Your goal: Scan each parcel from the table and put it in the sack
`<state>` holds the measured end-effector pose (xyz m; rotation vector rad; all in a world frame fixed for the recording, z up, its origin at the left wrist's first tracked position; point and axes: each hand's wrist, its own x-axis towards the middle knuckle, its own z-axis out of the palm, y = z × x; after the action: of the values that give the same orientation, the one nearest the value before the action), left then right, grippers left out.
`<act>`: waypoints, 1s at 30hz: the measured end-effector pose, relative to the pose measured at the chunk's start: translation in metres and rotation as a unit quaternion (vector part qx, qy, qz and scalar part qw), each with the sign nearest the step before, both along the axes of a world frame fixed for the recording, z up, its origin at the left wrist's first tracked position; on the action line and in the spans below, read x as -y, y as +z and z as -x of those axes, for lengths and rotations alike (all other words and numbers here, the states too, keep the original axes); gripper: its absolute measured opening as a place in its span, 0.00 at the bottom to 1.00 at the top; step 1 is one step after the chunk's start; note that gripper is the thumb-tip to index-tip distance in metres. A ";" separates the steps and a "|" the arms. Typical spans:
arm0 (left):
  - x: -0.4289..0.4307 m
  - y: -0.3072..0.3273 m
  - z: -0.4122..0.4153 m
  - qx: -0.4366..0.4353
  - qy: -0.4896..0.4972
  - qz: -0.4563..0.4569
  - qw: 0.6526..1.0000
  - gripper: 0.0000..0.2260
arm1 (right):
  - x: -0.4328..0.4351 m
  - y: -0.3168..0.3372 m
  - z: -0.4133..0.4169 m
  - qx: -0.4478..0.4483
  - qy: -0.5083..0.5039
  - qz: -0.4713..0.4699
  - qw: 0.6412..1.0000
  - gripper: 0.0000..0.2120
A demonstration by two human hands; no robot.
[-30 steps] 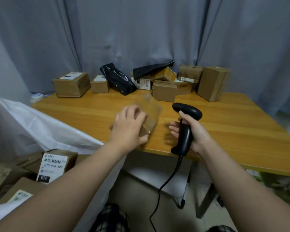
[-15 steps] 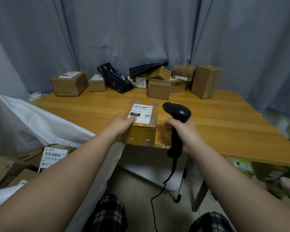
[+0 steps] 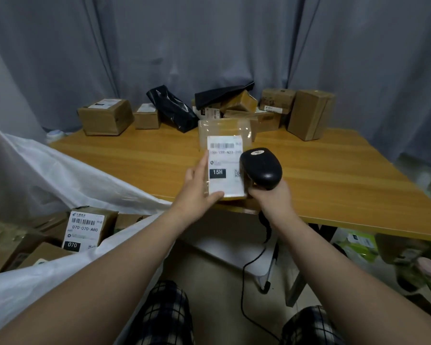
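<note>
My left hand (image 3: 197,188) grips a small taped cardboard parcel (image 3: 225,135) by its left side, tilted up above the table's near edge so its white label marked 15H faces me. My right hand (image 3: 271,197) is closed on the grip of a black corded barcode scanner (image 3: 261,168), whose head overlaps the label's right edge. The white sack (image 3: 47,175) gapes open at the left, holding several brown parcels, one labelled 070 (image 3: 85,230).
Along the far edge of the wooden table (image 3: 334,185) lie several brown boxes (image 3: 105,115) and two black plastic mailers (image 3: 172,108); a tall box (image 3: 309,113) stands at the right. Grey curtains hang behind. The scanner cable (image 3: 249,265) drops to the floor between my knees.
My left hand has lifted the parcel off the table and tipped its label up toward me. The scanner in my right hand has risen and closed in on the label.
</note>
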<state>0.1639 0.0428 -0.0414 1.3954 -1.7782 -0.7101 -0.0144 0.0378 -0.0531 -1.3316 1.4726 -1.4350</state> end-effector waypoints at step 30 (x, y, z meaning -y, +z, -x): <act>0.015 -0.019 0.025 -0.256 -0.024 -0.119 0.959 0.39 | -0.034 -0.001 0.023 0.040 -0.016 0.077 0.996 0.13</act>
<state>0.1385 0.0282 -0.0609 1.1772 -1.3508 -1.2204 -0.0373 0.0717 -0.0544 -1.3303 1.3600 -1.6328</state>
